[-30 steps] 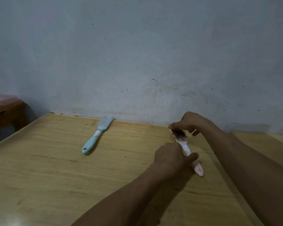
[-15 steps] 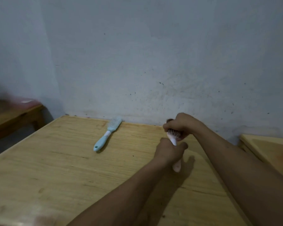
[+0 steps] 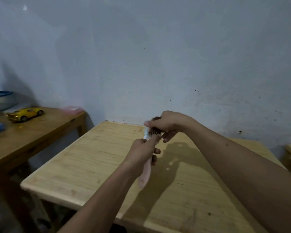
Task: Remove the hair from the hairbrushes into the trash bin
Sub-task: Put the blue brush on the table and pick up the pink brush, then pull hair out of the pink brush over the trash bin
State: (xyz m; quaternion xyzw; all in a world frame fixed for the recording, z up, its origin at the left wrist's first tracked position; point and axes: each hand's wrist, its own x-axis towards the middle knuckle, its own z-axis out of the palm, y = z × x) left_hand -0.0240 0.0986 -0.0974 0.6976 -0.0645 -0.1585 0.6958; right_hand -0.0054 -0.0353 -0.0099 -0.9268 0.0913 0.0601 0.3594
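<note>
The hairbrush (image 3: 145, 173) has a pale pink handle and a dark brown clump of hair (image 3: 156, 118) at its bristles. The counter (image 3: 91, 158) is light yellowish wood with streaky grain. The toy car (image 3: 24, 113) is bright yellow, the wall (image 3: 141, 56) is grey-blue with dark specks.

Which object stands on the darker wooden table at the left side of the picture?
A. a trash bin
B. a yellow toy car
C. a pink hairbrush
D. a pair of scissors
B: the yellow toy car stands on the darker side table, while the pink hairbrush is in the left hand.
</note>
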